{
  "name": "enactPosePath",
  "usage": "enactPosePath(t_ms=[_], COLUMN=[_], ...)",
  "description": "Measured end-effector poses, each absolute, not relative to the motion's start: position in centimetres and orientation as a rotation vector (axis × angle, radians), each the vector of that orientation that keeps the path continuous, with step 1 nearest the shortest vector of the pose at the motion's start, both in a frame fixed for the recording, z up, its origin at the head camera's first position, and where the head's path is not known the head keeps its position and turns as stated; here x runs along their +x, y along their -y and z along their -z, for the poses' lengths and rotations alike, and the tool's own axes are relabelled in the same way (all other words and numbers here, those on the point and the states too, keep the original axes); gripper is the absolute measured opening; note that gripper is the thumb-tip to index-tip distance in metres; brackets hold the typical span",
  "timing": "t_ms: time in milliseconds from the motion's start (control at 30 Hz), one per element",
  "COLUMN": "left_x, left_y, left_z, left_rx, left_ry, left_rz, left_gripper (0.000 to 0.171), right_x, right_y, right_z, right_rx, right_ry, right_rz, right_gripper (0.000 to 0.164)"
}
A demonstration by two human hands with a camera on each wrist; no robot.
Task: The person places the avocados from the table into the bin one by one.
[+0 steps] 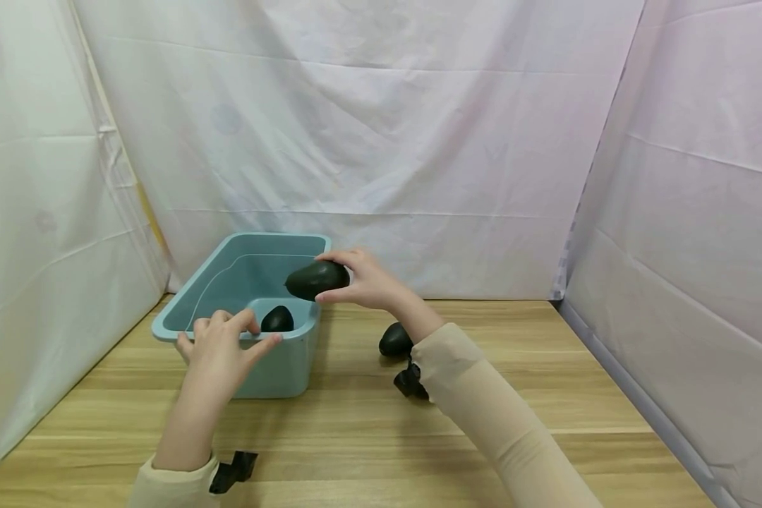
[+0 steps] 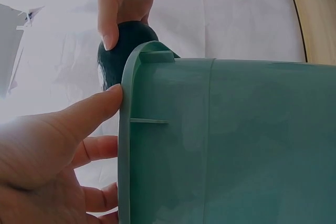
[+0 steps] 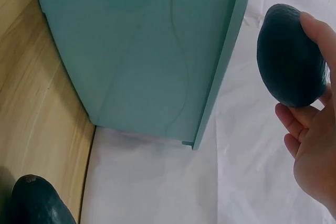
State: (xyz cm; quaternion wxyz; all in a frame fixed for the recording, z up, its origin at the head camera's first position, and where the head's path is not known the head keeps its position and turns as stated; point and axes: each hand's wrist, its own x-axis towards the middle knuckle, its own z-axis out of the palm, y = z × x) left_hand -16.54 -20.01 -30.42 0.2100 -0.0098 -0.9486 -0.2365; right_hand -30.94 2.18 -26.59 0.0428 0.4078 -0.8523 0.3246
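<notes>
At left of centre in the head view, the left hand [image 1: 219, 346] bends its fingers over the near rim of the one bin [image 1: 279, 370], thumb extended along it. An avocado [image 1: 277, 319] lies inside the bin, just right of that hand's fingertips. Farther right, the right hand [image 1: 362, 282] grips another avocado [image 1: 317, 280] between thumb below and fingers above, spread only as wide as the fruit; its narrow end points left, over the bin's right side. Right of centre, a third avocado [image 1: 396, 341] sits on the table [image 1: 349, 437], partly hidden by the right forearm.

The left wrist view shows the left thumb against the rim's edge and the other fingers passing behind it, with the gripped avocado partly hidden by the rim at upper left. The right wrist view has that avocado at upper right, clear of the rim, and one on the table at lower left. Only the head view shows the avocado in the bin.

In all: two hands, one bin, three avocados, and a black piece [image 1: 233, 473] at each of two cuffs [image 1: 178, 480].
</notes>
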Motion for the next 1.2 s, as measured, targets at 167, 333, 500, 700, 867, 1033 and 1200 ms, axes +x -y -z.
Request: enactPosePath(t_ms=[167,333,500,700,867,1033,1200], left_x=[-16.5,-16.6,-16.6,-16.6,-16.5,-16.5,-16.6], left_y=[19.9,19.9,19.9,20.0,20.0,20.0,20.0], left_z=[30.4,30.3,30.3,30.3,30.3,30.2,30.3], left_rx=[-0.032,-0.035,-0.035,-0.03,-0.024,-0.023,-0.024], left_ry=[2.632,2.63,2.634,2.636,2.638,2.633,2.634], left_rz=[0.662,0.659,0.656,0.668,0.672,0.676,0.68], left_gripper=[0.034,0.034,0.033,0.034,0.034,0.033,0.033], right_x=[-30.9,-30.9,-31.1,-31.3,-31.3,-31.2,-31.3], right_y=[-1.6,-0.9,-0.3,0.3,1.0,1.7,2.2], right_z=[26.5,26.4,26.4,26.5,26.6,26.8,27.1], right_rx=[1.278,1.28,1.272,1.26,1.26,1.265,1.255], right_ry=[2.594,2.598,2.6,2.595,2.585,2.573,2.574], right_rz=[-0.962,-0.932,-0.898,-0.877,-0.833,-0.791,-0.771], right_gripper=[0.064,0.064,0.065,0.065,0.066,0.067,0.068])
